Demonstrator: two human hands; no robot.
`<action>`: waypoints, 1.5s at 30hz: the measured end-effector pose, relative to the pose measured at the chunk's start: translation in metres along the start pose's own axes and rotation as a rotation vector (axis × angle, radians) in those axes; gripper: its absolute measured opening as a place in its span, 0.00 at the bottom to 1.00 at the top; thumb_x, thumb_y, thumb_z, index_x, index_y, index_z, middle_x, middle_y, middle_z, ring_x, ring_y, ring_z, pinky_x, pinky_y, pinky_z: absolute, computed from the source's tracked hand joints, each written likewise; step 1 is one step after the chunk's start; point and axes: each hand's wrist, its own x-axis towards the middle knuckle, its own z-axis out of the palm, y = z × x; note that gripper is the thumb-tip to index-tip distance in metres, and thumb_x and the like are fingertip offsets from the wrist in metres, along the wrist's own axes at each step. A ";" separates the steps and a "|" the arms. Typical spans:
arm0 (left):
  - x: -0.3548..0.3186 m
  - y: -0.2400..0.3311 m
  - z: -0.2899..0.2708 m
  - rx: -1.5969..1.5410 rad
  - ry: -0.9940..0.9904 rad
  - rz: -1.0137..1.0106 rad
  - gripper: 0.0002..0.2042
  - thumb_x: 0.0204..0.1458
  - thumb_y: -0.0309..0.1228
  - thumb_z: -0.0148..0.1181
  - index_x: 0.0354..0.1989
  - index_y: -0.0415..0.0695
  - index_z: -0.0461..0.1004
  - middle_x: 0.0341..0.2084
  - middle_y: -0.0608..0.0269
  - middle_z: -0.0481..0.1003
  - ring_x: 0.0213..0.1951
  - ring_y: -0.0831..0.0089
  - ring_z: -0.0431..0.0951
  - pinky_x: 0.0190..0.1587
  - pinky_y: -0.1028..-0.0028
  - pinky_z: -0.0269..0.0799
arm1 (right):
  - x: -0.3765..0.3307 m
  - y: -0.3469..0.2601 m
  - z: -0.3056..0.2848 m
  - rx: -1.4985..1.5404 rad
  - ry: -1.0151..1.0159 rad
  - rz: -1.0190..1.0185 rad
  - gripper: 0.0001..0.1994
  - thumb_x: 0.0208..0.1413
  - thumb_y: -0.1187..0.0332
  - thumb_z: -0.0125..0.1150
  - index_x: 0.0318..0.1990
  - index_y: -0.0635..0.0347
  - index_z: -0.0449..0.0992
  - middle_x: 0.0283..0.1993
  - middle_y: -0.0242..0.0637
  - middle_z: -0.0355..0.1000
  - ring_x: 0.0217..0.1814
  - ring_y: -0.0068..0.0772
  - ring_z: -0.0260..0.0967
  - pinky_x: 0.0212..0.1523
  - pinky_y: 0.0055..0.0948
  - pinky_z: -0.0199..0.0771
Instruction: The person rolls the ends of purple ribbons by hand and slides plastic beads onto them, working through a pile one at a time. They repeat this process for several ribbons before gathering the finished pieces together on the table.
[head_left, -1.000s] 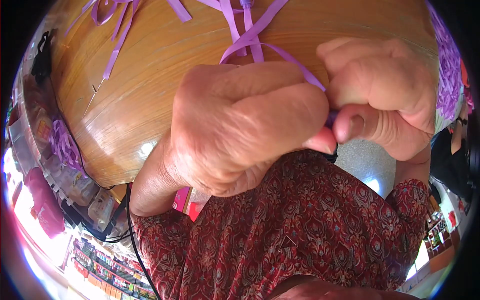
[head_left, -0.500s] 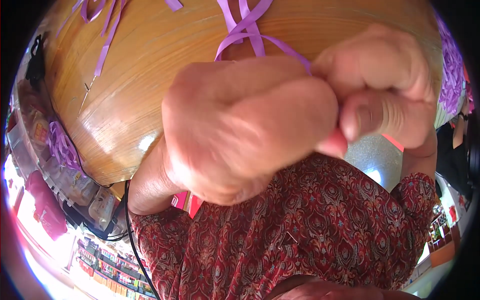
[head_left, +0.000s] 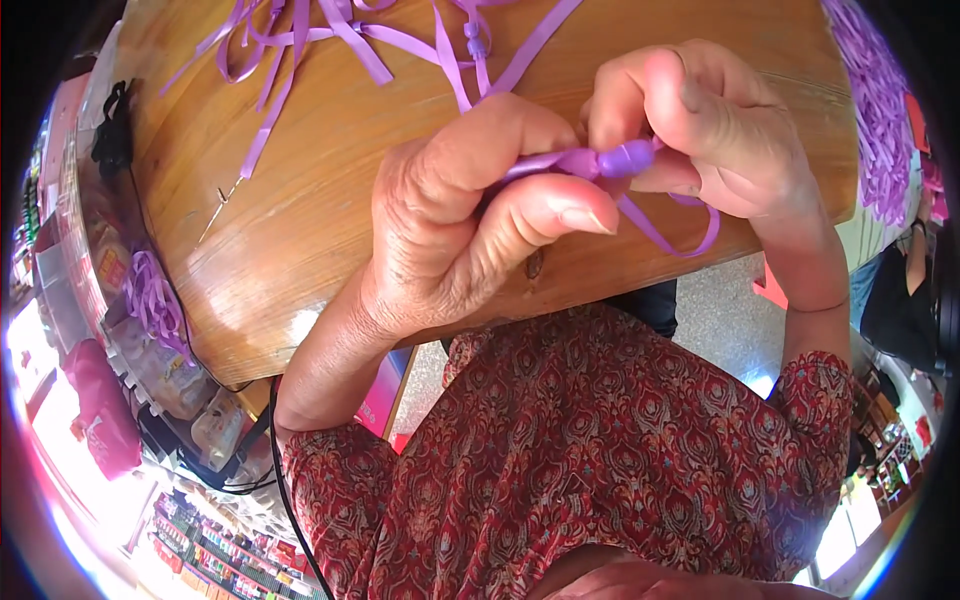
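Note:
Between my two hands stretches a flat purple ribbon (head_left: 548, 163) with a rounded, glossy purple plastic piece (head_left: 627, 159) on it. My left hand (head_left: 470, 215) is closed on the ribbon, with its thumb and forefinger on either side just left of the plastic piece. At the right end of that piece, my right hand (head_left: 725, 130) has curled fingers around the ribbon; its exact grip is partly hidden. A loop of the ribbon hangs below the right hand. Both hands are held above the near part of the wooden table (head_left: 330, 190).
More purple ribbons (head_left: 400, 42), some with small plastic pieces, lie at the far side. A thin metal hooked tool (head_left: 222, 205) touches a ribbon end at left. Purple ribbon bundles (head_left: 155, 305) are at the left edge and another heap (head_left: 880, 120) at the right. A black cable (head_left: 277, 470) runs down at left.
My hands were blurred and close together, hiding what they held. Now they are farther apart, and the ribbon and its plastic piece show between them. The view has shifted slightly.

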 end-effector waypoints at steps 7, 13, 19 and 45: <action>0.007 -0.005 0.001 0.017 0.124 0.062 0.06 0.51 0.26 0.62 0.33 0.38 0.74 0.22 0.69 0.72 0.23 0.83 0.68 0.26 0.82 0.64 | 0.002 0.001 -0.010 0.058 -0.051 -0.122 0.22 0.64 0.54 0.44 0.33 0.69 0.72 0.28 0.38 0.71 0.17 0.10 0.48 0.17 0.13 0.45; 0.004 -0.011 -0.001 0.089 0.126 0.149 0.05 0.52 0.25 0.62 0.33 0.38 0.74 0.20 0.71 0.69 0.22 0.85 0.64 0.25 0.84 0.60 | -0.004 0.001 -0.012 0.110 -0.005 -0.126 0.19 0.64 0.58 0.46 0.34 0.70 0.71 0.27 0.38 0.71 0.16 0.09 0.46 0.17 0.13 0.44; 0.004 -0.005 -0.003 -0.198 0.187 0.017 0.04 0.54 0.26 0.59 0.31 0.38 0.74 0.22 0.72 0.70 0.22 0.85 0.66 0.25 0.83 0.62 | 0.001 -0.012 -0.010 0.051 -0.042 -0.081 0.18 0.63 0.60 0.48 0.29 0.68 0.71 0.23 0.33 0.67 0.16 0.10 0.45 0.18 0.15 0.43; 0.020 -0.019 -0.024 0.363 0.393 0.250 0.13 0.55 0.27 0.57 0.47 0.38 0.68 0.34 0.66 0.69 0.35 0.78 0.70 0.42 0.78 0.66 | -0.023 -0.026 -0.014 0.125 0.120 -0.274 0.13 0.61 0.68 0.50 0.29 0.69 0.71 0.26 0.39 0.70 0.18 0.14 0.49 0.20 0.17 0.47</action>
